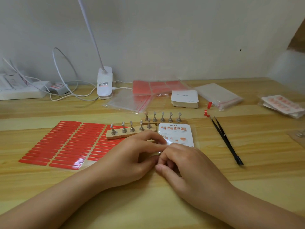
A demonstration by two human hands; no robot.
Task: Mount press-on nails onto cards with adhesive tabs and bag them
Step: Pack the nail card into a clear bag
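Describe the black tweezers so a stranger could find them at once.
Start at the wooden table, then look right of the two hands to the printed card. Further right lie the black tweezers, alone on bare wood: the only long, thin, dark tool, its points aimed away.

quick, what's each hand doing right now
Left hand: fingers pinching the near edge of the clear bag holding the instruction card.
Right hand: fingers curled at that same edge; grip cannot be told.
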